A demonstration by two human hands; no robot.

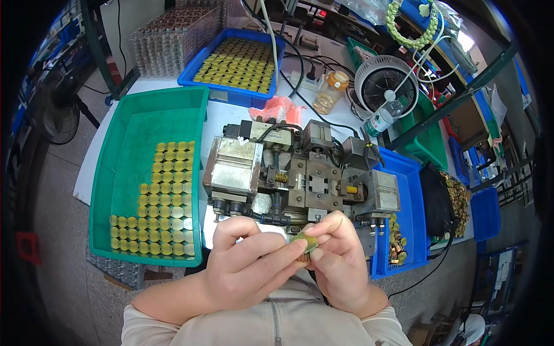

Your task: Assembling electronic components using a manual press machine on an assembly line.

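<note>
In front of my chest, both hands pinch one small yellow-topped copper coil (309, 241). My left hand (242, 271) presses its fingertips onto the coil's yellow face from the left. On the other side, the thumb and forefinger of my right hand (341, 271) grip its edge. A coppery, ridged part shows below the yellow face; the fingers cover much of the rest. Just beyond my hands stands a metal clamping machine (317, 167) with square blocks, yellow springs and black hoses.
A green tray (124, 124) at left holds rows of yellow pieces; a blue tray (222, 95) behind it holds more. The blue bin (411, 230) at right contains loose coils. A red cloth (280, 109), orange-lidded jar (330, 92), bottle (384, 118) and small fan (386, 83) stand behind the machine.
</note>
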